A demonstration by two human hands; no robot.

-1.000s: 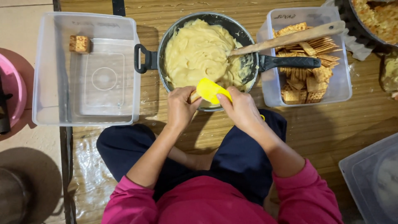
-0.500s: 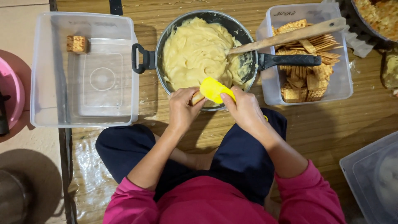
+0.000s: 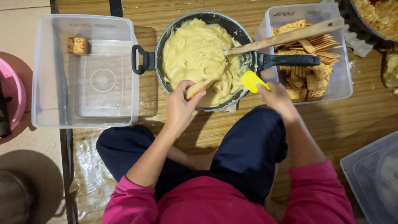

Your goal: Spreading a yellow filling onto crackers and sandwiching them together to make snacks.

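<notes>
A dark pan (image 3: 166,37) full of pale yellow cream (image 3: 199,54) sits on the wooden floor in front of my crossed legs. My left hand (image 3: 180,108) holds a cream-covered cracker (image 3: 197,88) at the pan's near rim. My right hand (image 3: 275,97) grips a yellow spatula (image 3: 251,80) just right of the pan, under its black handle (image 3: 288,61). A wooden spoon (image 3: 290,35) rests in the cream, its handle pointing right.
A clear plastic box (image 3: 54,83) on the left holds one filled cracker (image 3: 77,45). A second clear box (image 3: 344,79) on the right is packed with plain crackers. Another pan (image 3: 375,16) sits top right, a clear container (image 3: 369,174) bottom right, a pink object (image 3: 10,95) far left.
My hands were together over the pan's near edge, spatula on the cracker. Now they have parted: the right hand and spatula moved right, the left keeps the cracker.
</notes>
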